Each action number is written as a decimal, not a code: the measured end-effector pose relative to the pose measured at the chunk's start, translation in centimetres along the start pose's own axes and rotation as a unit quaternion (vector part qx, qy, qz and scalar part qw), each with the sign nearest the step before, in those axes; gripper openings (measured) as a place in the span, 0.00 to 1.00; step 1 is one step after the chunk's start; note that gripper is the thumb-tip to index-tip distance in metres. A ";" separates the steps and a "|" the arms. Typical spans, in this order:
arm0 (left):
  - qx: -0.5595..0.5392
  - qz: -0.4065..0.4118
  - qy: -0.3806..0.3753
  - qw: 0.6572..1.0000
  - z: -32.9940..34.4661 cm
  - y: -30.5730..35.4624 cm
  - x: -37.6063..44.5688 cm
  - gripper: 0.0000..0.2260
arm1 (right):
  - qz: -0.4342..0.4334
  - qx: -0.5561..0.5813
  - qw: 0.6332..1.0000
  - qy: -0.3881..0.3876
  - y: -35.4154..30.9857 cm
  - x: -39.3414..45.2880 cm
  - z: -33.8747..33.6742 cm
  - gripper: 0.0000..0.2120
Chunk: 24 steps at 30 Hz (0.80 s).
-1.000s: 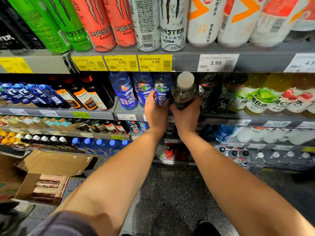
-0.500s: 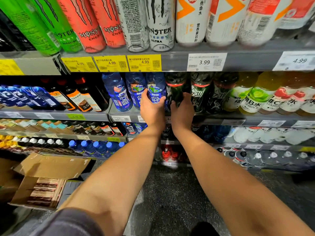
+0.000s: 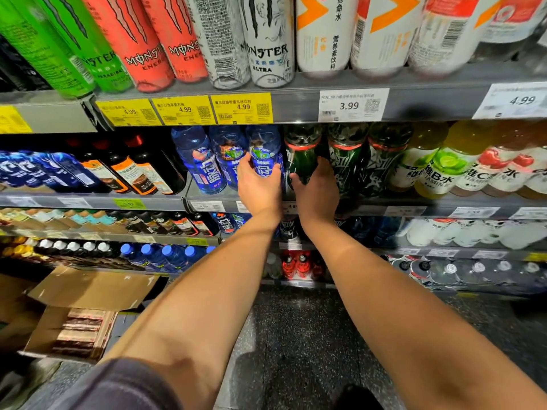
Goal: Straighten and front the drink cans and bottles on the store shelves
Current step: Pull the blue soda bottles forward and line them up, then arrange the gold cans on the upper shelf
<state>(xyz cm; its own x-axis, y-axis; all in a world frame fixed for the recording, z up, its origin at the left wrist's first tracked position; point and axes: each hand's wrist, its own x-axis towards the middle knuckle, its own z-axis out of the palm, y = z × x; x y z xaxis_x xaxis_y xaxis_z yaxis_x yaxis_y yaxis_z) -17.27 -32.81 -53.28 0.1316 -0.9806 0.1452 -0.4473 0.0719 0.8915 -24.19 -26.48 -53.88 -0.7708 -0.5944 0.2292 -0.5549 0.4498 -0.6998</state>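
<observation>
1. Head view: we see our left hand [image 3: 258, 184] wrapped around a blue bottle [image 3: 264, 155], fingers curled onto its label; the bottle stands upright on the shelf ledge [image 3: 370, 204] just below both hands.
2. Our right hand [image 3: 317, 187] grips a dark green bottle [image 3: 302, 155] touching the blue one's right side; thumb and fingers curl round its lower body.
3. Right of the right hand, two more dark green bottles [image 3: 347, 161] stand in line, then yellow vitamin bottles [image 3: 438, 170].
4. Above both hands we note a row of Monster cans [image 3: 266, 39] over yellow price tags [image 3: 241, 108].
5. Below-left of the left forearm, an open cardboard box [image 3: 88, 294] sits on the floor.
</observation>
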 end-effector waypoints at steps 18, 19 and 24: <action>-0.031 -0.008 -0.145 0.989 -10.6 6.0 -2.5 0.12 | -0.014 0.104 0.994 -0.040 -7.3 -4.2 -8.6 0.14; -0.037 0.003 -0.169 0.985 -12.1 7.0 -2.4 0.13 | -0.030 0.106 0.993 -0.038 -8.6 -4.4 -9.7 0.13; -0.085 0.050 -0.237 0.967 -20.1 13.4 0.3 0.08 | -0.048 0.152 0.986 -0.053 -16.9 -4.3 -15.3 0.06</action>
<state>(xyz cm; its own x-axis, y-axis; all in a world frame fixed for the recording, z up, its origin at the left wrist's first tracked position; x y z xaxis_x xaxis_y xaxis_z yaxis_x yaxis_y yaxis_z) -5.46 -28.46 -32.65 -0.3425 -0.9378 0.0563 -0.2807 0.1593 0.9465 -16.28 -21.33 -32.73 -0.6734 -0.6981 0.2433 -0.4923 0.1778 -0.8521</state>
